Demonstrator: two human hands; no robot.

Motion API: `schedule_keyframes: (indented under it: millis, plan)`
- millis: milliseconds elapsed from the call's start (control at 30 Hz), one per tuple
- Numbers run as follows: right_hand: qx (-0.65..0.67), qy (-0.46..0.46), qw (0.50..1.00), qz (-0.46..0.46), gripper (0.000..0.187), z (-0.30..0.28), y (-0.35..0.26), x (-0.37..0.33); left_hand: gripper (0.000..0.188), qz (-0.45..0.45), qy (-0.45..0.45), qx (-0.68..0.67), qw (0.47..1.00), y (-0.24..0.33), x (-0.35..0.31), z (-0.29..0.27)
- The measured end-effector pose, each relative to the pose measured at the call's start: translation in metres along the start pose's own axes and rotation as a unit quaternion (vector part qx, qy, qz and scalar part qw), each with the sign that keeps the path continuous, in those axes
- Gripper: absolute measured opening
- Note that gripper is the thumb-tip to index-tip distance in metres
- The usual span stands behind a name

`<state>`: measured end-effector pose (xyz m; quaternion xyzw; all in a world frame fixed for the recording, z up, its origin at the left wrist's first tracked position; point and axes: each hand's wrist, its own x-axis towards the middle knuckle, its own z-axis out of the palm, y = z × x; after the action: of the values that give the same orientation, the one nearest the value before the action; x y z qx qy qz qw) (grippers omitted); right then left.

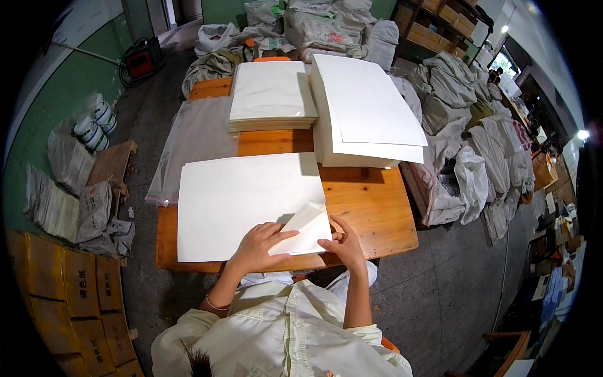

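Note:
A stack of large white paper sheets (245, 195) lies on the wooden table right before me. At its near right corner a top sheet is curled back, making a pale folded flap (304, 220). My left hand (260, 246) rests on the stack, with the flap's end between its thumb and forefinger. Around the stack's right edge my right hand (344, 245) curves, thumb on the near corner and fingers bent along the side. How firmly it grips is hard to see.
Behind the stack stand a taller pile of white sheets (370, 107) and a lower pile (273, 94). Clear plastic bags (195, 138) hang over the table's left side. Cardboard boxes (81, 289) are at lower left, with bulky sacks (446, 169) to the right.

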<state>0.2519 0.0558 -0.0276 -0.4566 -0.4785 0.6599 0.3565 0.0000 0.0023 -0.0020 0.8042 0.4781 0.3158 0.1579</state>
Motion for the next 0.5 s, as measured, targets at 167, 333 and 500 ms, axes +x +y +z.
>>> schedule_keyframes:
  millis: [167, 333, 500]
  plan:
    - [0.025, -0.009, 1.0, 0.006, 0.08, -0.001, -0.004, -0.003, 0.049, -0.081, 0.013, -0.035, 0.996, -0.004, -0.006, 0.004]
    - [0.043, -0.035, 0.998, 0.0, 0.082, -0.005, -0.002, -0.003, 0.049, -0.086, 0.09, -0.034, 0.992, -0.009, -0.01, 0.013]
    - [0.015, -0.023, 1.0, -0.004, 0.08, -0.005, 0.001, 0.0, 0.056, -0.02, 0.009, -0.031, 0.999, 0.003, -0.001, -0.001]
